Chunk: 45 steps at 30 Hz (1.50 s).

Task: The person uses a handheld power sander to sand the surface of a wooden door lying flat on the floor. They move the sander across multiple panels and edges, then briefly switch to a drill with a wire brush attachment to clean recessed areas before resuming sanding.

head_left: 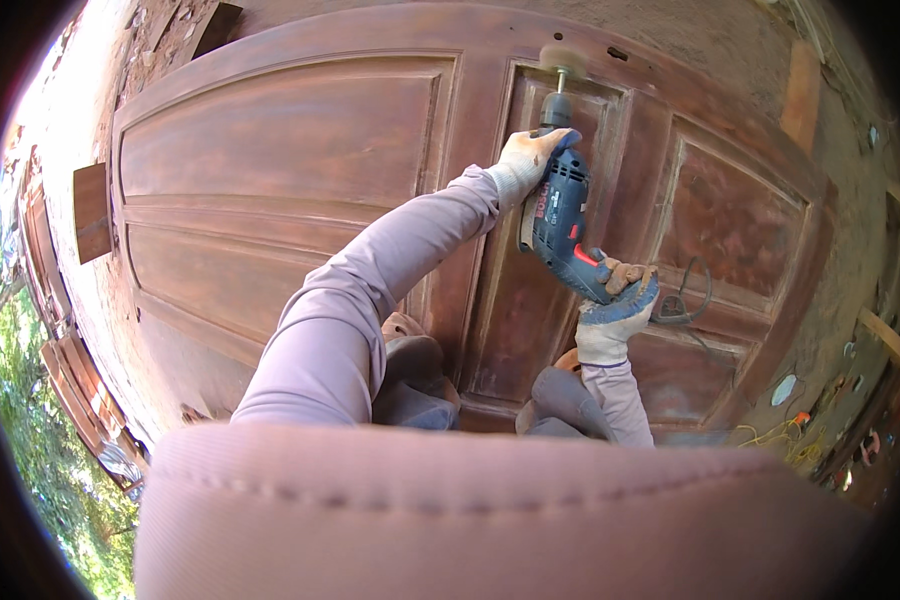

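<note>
A dark blue electric drill (pixel 560 215) with red switches lies across both my hands, its chuck pointing away from me. My gloved left hand (pixel 532 155) wraps round its front, just behind the chuck. At the rear, my right hand (pixel 620 305), in a white and blue glove, grips the handle. A round attachment (pixel 564 62), blurred as if spinning, sits on the drill's shaft. It is at the far edge frame of a brown panelled wooden door (pixel 300 130), over or against the wood; I cannot tell if they touch.
The door lies flat beneath me, my knees (pixel 415 385) close to its near part. A dark power cord (pixel 685 300) loops beside my right hand. Wood pieces (pixel 802 95) lie around the door. Yellow cord (pixel 770 435) and small litter are on the ground at right.
</note>
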Tool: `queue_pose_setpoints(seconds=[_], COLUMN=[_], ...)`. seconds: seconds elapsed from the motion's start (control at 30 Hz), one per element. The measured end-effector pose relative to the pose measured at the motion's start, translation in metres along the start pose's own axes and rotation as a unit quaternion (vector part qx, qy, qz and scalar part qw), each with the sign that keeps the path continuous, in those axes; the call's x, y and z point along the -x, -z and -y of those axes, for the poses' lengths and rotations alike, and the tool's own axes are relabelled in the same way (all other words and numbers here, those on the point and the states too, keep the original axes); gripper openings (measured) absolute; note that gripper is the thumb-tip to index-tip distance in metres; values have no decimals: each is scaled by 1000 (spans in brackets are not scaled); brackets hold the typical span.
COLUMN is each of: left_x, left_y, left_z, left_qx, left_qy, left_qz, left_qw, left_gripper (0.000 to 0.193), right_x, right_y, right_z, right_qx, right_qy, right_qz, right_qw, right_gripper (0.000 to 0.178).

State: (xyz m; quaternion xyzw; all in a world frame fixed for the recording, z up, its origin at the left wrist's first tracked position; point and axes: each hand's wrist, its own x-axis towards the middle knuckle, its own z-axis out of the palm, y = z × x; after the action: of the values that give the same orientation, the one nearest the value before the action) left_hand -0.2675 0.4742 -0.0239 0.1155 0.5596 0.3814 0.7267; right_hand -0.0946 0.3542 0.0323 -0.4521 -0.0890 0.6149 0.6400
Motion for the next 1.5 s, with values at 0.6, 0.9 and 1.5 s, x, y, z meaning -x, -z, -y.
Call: queue_pose_setpoints(seconds=[0.6,0.9,1.5], left_x=[-13,-41,2], left_y=[40,-64,-226], left_z=[9,31,130], left_qx=[62,192,537], left_qy=[-33,91,-12], left_qz=[20,76,48], left_qw=[997,974,842], left_gripper=[29,23,21], right_x=[2,-61,-152], right_y=[-18,18,4], right_z=[-13,102,276], right_qx=[21,112,391], right_qy=[-12,-3,-59], right_qz=[16,65,144], right_qw=[1000,992,907], right_gripper=[35,38,27])
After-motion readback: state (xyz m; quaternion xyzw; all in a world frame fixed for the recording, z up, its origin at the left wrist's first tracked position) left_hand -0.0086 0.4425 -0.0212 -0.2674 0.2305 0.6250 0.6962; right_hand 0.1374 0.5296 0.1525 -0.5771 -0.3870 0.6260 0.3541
